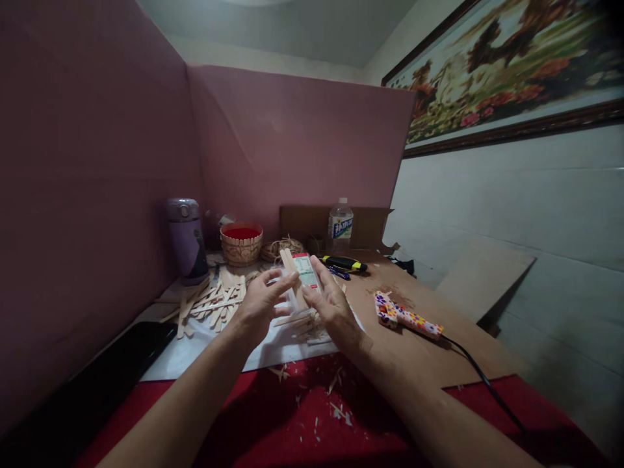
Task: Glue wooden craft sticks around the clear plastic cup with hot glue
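Note:
My right hand (334, 309) grips a clear flat packet with a white, green and red label (306, 272); its thumb presses over the front. Two pale wooden craft sticks (287, 260) lie side by side along the packet's left part. My left hand (263, 299) has its thumb and fingertips on the left edge of the sticks and packet. Its fingers are curled and partly hidden behind them. Below the hands, more sticks and slivers (305, 323) lie on a white sheet (185, 357). A loose pile of craft sticks (219, 302) lies left of my left hand.
Behind stand a purple flask (185, 240), a stick-covered bowl with red inside (242, 246), coiled twine (285, 247) and a labelled plastic bottle (340, 224). To the right lie a yellow-black utility knife (344, 263), a blue pen (340, 273) and a flowered glue gun (407, 317) with its cord.

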`<state>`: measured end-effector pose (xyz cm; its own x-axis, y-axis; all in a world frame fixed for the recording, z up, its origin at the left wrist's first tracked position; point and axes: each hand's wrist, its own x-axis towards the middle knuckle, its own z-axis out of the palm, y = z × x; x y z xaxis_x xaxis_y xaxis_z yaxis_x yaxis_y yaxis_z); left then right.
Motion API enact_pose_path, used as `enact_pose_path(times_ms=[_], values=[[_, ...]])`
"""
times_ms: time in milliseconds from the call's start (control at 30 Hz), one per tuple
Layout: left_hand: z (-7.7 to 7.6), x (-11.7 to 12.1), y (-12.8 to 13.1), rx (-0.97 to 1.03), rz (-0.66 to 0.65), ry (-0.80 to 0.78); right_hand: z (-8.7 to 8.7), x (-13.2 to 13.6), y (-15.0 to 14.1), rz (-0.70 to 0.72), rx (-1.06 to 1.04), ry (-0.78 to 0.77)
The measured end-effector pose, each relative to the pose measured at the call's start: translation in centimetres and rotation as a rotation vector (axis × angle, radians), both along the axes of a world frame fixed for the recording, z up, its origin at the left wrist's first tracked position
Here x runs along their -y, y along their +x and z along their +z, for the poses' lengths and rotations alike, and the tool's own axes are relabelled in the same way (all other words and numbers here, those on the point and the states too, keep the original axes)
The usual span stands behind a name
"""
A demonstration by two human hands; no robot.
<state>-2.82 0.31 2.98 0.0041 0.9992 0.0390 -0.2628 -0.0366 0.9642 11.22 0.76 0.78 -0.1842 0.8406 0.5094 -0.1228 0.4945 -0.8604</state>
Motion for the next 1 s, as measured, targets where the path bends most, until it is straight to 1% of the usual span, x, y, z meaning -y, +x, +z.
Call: enact_pose_path(times_ms=[267, 733, 1000], values=[[-0.06, -0.07, -0.13, -0.002, -0.062, 0.032, 0.16, 0.13, -0.23, 0.003, -0.053, -0.028], [0.13, 0.11, -0.02, -0.053, -0.006, 0.034, 0.1, 0.22, -0.31, -0.034, 0.001, 0.016], [0.05, 0.1, -0.21, -0.066, -0.019, 0.032, 0.06, 0.16, -0.26, -0.03, 0.012, 0.021]])
